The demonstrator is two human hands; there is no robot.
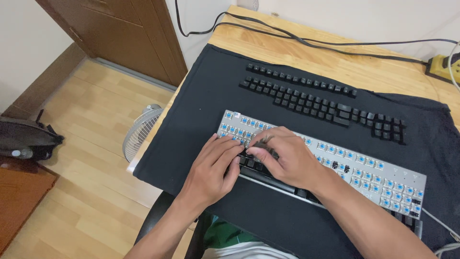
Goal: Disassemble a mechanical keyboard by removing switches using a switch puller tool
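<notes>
A person's left hand (pixel 213 165) and right hand (pixel 282 156) meet over the near left part of a silver keyboard (pixel 383 180), most of whose blue switches stand bare. The left hand lies flat, fingers narrow and together, their tips pressing down on the board beside the right hand. The right hand is curled, thumb and fingertips pinched over a black keycap (pixel 261 143) that sits among the few dark keys (pixel 254 165) left on the board under both hands; whether the cap is gripped or only pressed cannot be told. Beyond the hands, well apart from them, removed keycaps (pixel 311 100) lie in neat rows on a black cloth (pixel 201 100) that covers the wooden desk (pixel 354 62). Black cables (pixel 287 34) run along the far edge of the desk toward a yellow power strip (pixel 438 67) at far right. To the left of the hands, down on the wood floor, stands a small white fan (pixel 139 132).
</notes>
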